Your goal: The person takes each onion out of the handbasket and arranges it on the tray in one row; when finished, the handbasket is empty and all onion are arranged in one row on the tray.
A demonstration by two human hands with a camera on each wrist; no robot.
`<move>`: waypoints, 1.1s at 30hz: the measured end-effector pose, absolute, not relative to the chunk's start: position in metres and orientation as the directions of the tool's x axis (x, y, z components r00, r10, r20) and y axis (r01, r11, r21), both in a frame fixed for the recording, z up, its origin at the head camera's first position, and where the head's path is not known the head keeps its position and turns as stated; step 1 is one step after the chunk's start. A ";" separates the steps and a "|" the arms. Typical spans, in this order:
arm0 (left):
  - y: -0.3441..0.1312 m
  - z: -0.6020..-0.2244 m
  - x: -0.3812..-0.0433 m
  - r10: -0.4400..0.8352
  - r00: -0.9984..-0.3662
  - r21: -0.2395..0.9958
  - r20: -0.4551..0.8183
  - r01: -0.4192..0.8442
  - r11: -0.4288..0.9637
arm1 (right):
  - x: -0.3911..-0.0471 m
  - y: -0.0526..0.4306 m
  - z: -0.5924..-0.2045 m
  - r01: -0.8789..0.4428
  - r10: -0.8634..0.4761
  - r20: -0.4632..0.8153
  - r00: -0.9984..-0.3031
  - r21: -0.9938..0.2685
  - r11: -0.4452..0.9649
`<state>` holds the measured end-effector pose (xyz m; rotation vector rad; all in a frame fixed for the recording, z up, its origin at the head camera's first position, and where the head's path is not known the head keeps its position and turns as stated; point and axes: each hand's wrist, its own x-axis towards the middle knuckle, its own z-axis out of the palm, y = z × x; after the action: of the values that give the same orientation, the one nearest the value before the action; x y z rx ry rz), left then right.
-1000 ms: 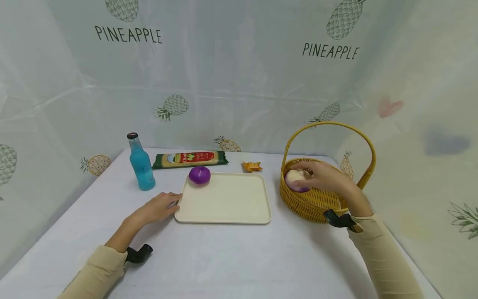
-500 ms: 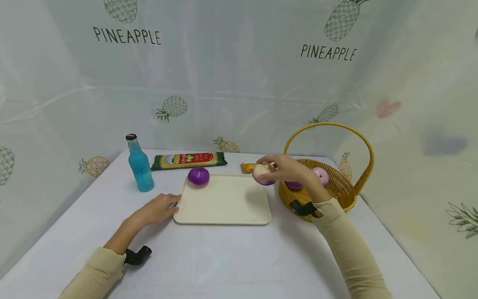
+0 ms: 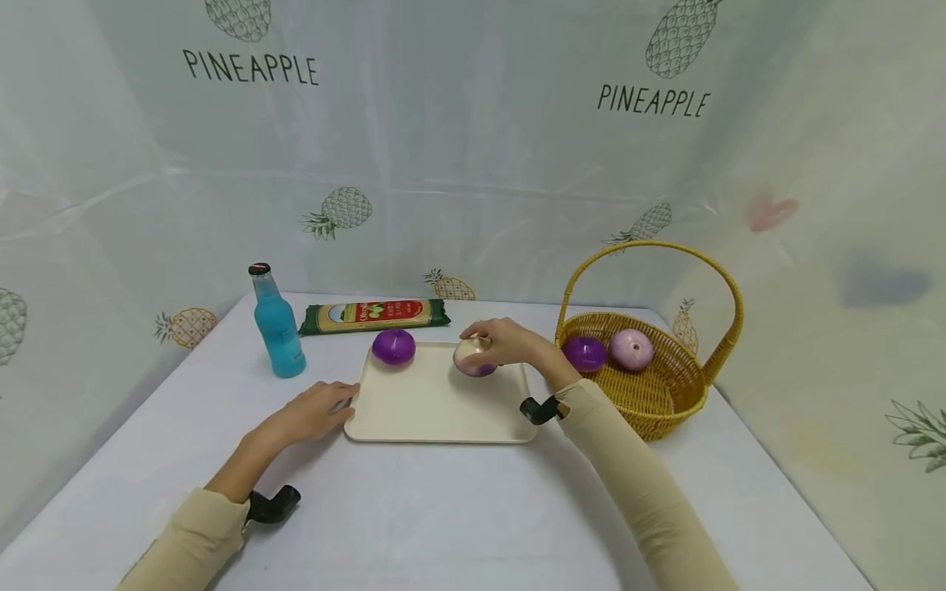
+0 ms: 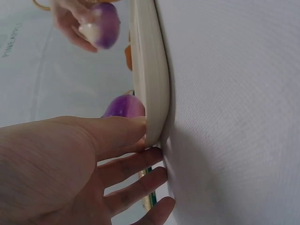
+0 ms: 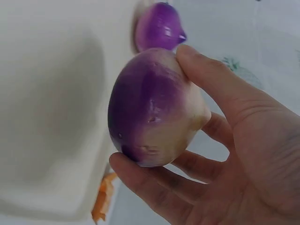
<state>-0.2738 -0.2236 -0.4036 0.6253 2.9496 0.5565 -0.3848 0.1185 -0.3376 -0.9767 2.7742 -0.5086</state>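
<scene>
My right hand grips a purple-and-white turnip between thumb and fingers, above the back right part of the cream tray. In the right wrist view its cream end points toward the palm. My left hand touches the tray's left edge; in the left wrist view the thumb meets the rim and the other fingers spread beside it, near the cloth. A glossy purple onion-shaped vegetable lies in the tray's back left corner.
A wicker basket with a tall handle stands at right, holding a purple vegetable and a pinkish one. Behind the tray lie a green packet and an orange wrapper. A blue bottle stands back left.
My right hand has lifted the turnip out of the basket and carried it left over the tray. The left hand has stayed at the tray's edge.
</scene>
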 end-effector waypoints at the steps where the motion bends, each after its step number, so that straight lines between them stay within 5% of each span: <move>1: -0.224 -0.404 -0.274 0.407 -0.913 0.362 0.003 0.381 0.851 | -0.386 0.115 -0.340 -0.575 -0.628 -0.036 -0.777 -0.365 0.732; 33: -0.223 -0.404 -0.274 0.399 -0.917 0.353 0.000 0.373 0.858 | -0.409 0.048 -0.380 -0.478 -0.525 0.059 -0.849 -0.507 0.717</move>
<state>-0.2743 -0.2227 -0.4043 0.6153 2.9580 0.5390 -0.4090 0.0477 -0.3804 -0.8283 2.8274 -0.7972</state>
